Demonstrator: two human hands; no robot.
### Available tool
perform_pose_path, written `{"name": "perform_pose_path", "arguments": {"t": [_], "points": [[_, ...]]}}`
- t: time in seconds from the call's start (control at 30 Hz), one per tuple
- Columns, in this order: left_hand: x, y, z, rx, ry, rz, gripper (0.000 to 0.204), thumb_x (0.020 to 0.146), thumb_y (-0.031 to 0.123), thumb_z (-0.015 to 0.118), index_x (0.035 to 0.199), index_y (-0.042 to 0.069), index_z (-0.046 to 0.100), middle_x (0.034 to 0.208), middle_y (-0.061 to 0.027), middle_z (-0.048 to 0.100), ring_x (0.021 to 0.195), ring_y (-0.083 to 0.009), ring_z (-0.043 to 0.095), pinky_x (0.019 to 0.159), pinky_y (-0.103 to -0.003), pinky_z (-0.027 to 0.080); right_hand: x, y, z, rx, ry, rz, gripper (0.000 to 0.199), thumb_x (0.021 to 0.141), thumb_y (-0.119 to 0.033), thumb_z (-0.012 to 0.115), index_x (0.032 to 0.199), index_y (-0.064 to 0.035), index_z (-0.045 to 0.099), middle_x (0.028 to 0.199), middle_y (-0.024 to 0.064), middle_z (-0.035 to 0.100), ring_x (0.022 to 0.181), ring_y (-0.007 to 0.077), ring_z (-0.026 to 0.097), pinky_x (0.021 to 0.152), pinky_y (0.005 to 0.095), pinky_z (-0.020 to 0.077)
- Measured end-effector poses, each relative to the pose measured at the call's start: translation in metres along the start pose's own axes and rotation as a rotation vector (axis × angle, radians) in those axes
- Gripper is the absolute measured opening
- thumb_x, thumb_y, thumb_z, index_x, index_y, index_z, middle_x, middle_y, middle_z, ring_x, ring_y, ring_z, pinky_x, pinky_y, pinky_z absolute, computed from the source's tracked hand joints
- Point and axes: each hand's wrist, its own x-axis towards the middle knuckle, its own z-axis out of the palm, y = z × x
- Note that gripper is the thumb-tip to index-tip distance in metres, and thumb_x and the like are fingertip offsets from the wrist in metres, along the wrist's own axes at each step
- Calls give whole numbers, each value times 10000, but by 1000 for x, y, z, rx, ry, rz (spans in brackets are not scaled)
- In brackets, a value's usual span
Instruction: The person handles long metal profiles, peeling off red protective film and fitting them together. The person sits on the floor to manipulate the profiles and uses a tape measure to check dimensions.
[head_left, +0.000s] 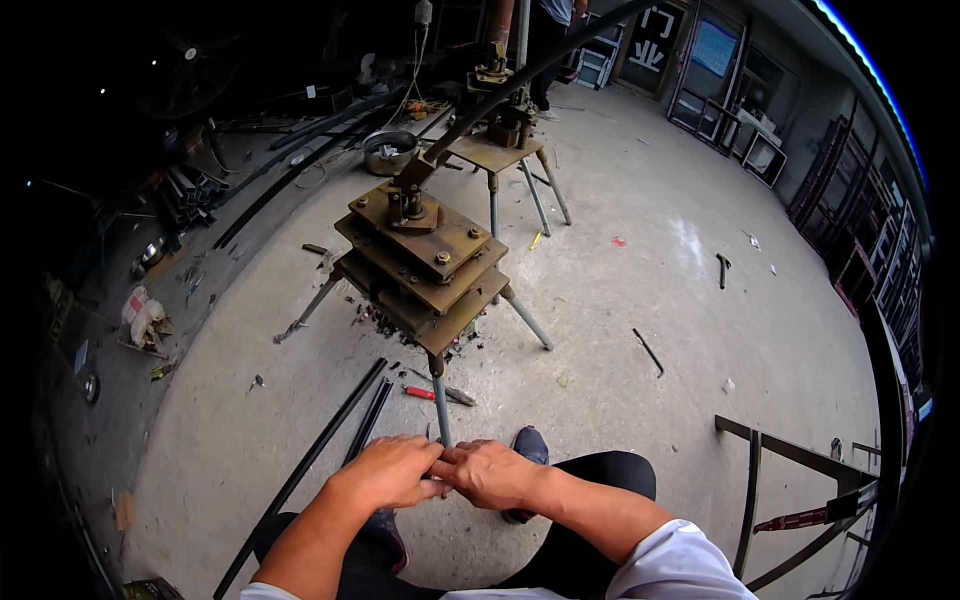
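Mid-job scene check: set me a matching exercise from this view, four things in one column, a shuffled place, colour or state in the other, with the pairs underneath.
Things
1. Left hand
2. Plate press
3. Long bar
4. Round basin

Places, colours, states
A. Black, slanting past on the left of the nearer hand
B. Beyond the press, with pale pieces in it
C. Up against the right hand
D. Rust-brown, layered, raised on splayed legs

Pairs
1-C
2-D
3-A
4-B
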Motion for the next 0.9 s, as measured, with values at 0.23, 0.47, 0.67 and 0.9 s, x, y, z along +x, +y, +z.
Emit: {"name": "perform_pose_path", "arguments": {"t": [0.23, 0.47, 0.67, 0.9], "points": [[1, -5, 13, -7, 29, -4, 475, 943, 456, 798, 1123, 24, 716, 1115, -182, 724, 1131, -397, 696, 982, -507, 552, 1, -4, -5, 18, -9, 42, 413, 877, -76, 707, 1278, -11, 632, 1092, 177, 714, 966, 396, 734, 853, 488, 601], [-8, -2, 24, 2, 80, -13, 432, 913, 375, 839, 1104, 12, 704, 1095, -187, 714, 1091, -411, 707, 971, -513, 557, 3, -11, -3, -29, -57, 37, 253, 881, -75, 727, 1120, -13, 676, 1025, 148, 696, 936, 347, 723, 850, 461, 595], [-23, -17, -1, -75, 93, -50, 442, 944, 377, 808, 1167, 9, 707, 1119, -186, 712, 1092, -407, 702, 991, -514, 546, 7, -16, -5, -73, -120, 59, 405, 979, -168, 721, 1343, 1, 665, 1004, 148, 718, 931, 336, 722, 860, 443, 593], [-77, -90, -56, -146, 379, -416, 565, 986, 448, 785, 1304, -14, 716, 1202, -201, 761, 1150, -361, 720, 1003, -454, 564, 7, -12, -5, -47, -143, 41, 406, 995, -182, 734, 1355, -7, 669, 1037, 146, 715, 941, 320, 718, 866, 427, 586]]}}
